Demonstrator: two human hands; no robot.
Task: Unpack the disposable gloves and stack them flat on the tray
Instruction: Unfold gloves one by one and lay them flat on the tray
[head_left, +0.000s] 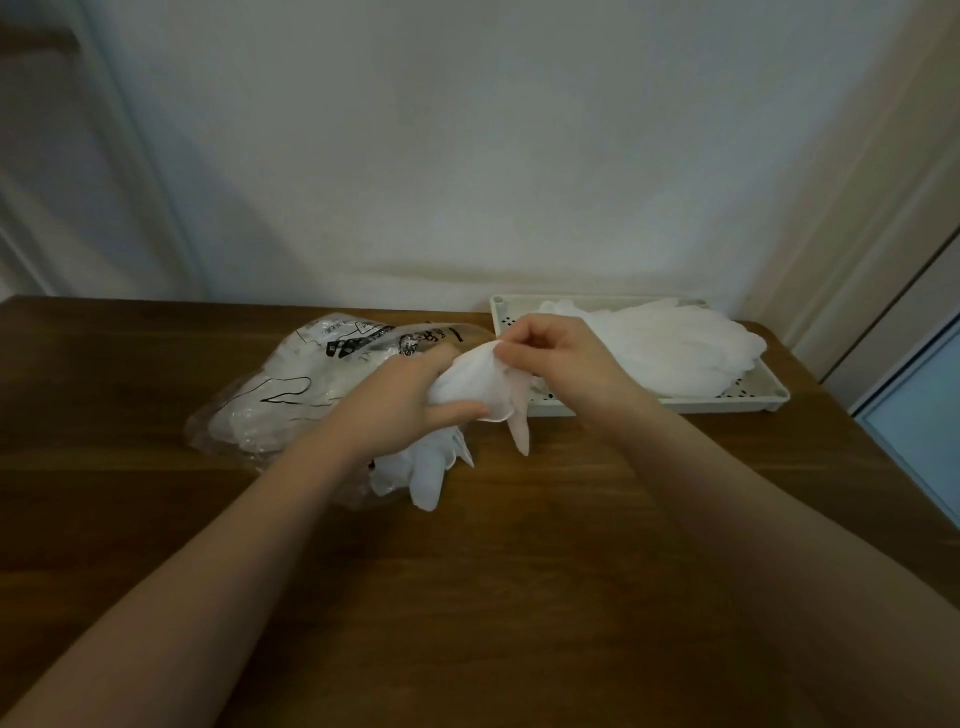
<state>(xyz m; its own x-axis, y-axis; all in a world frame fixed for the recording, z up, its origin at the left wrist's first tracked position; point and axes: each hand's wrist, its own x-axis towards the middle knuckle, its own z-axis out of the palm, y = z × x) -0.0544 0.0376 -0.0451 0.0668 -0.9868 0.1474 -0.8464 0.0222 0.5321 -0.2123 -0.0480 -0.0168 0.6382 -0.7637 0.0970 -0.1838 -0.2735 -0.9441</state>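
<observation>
A clear plastic glove bag (291, 395) with black print lies on the wooden table, left of centre. My left hand (400, 405) grips a crumpled white glove (472, 387) just in front of the bag's mouth. My right hand (556, 358) pinches the same glove's upper edge. More white gloves (426, 473) spill from the bag below my left hand. A pale perforated tray (769, 400) stands at the back right, holding a flat stack of white gloves (670, 348).
The brown wooden table (519, 545) runs up to a white wall at the back. Its right edge falls off next to a door frame and a pale blue panel (919, 415).
</observation>
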